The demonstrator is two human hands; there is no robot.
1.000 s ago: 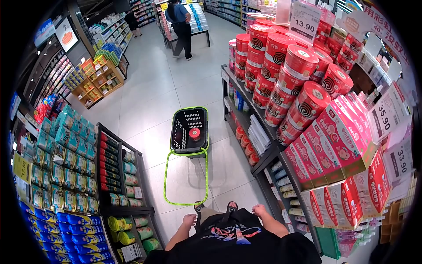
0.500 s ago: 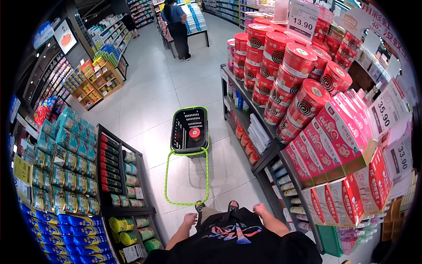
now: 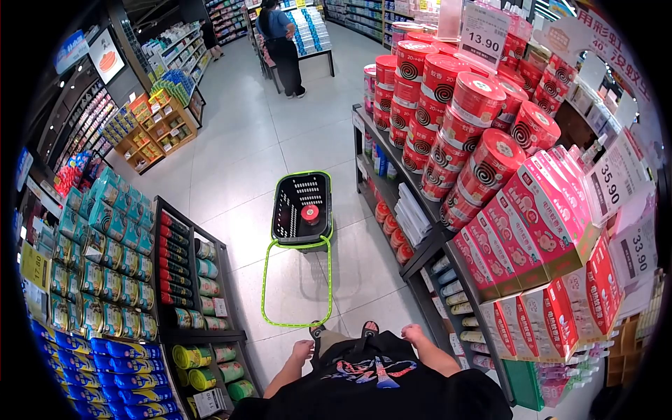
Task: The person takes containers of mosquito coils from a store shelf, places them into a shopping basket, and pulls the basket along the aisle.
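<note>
My left hand (image 3: 303, 349) hangs at my left side near my waist, its fingers loosely curled and too small to read. My right hand (image 3: 412, 334) hangs on the other side, its fingers also too small to make out. Neither touches the black shopping basket (image 3: 283, 210), which stands on the floor ahead of my feet. Inside the basket sits one red round tin (image 3: 310, 214). The basket's green handle (image 3: 263, 287) is folded out toward me, just in front of my sandals (image 3: 370, 328).
Red tins (image 3: 479, 98) are stacked on the right shelf, with pink boxes (image 3: 525, 224) nearer me. On the left stands a dark shelf (image 3: 196, 336) beside stacked teal packs (image 3: 112, 217). A person (image 3: 280, 49) stands ahead by a display table; another person is partly visible farther back.
The nearer person ahead has stopped walking and turned toward the display table. The farther person has shifted partly behind a pillar. My hands and the basket have barely moved.
</note>
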